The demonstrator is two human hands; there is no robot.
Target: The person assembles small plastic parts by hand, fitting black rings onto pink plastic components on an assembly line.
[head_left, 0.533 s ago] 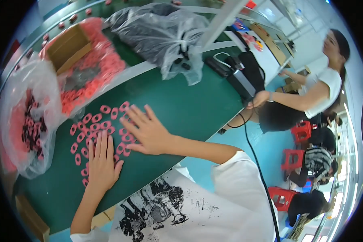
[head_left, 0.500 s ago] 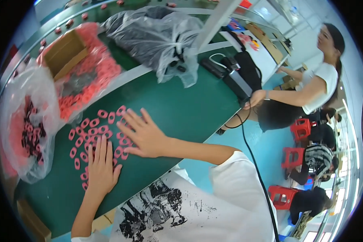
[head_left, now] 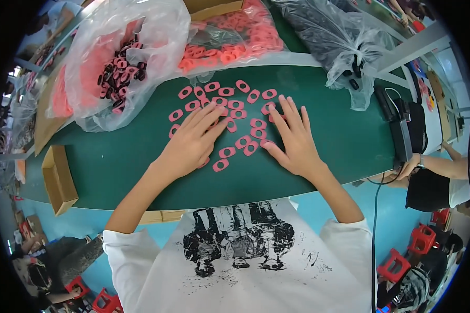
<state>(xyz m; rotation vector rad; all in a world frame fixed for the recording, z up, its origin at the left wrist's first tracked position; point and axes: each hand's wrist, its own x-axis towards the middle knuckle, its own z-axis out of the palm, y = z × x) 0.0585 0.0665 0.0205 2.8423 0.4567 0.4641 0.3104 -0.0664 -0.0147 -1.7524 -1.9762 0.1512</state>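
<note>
Both hands are down flat on the green surface (head_left: 115, 167), right in the middle of a scatter of small pink oval rings (head_left: 230, 107). The left hand (head_left: 190, 143) lies palm down with fingers spread, its fingertips (head_left: 214, 116) resting over several of the rings, one ring (head_left: 220, 165) sitting just beside its thumb edge. The right hand (head_left: 295, 143) is spread wide too, palm down, fingers fanned toward the top of the scatter, with a couple of rings touching its thumb side. Neither hand has a closed grip on anything: both are open, pressing or resting on the pieces.

Beyond the rings, at the far edge of the surface, a clear plastic bag (head_left: 120, 57) holds pink and dark rings, and next to it a second clear bag (head_left: 235, 36) is packed with pink ones. A grey plastic bag (head_left: 339, 41) sits to the right. A small open cardboard box (head_left: 59, 180) lies at the near left edge. At the right edge another person's hand (head_left: 410, 168) reaches toward a black device (head_left: 402, 138).
</note>
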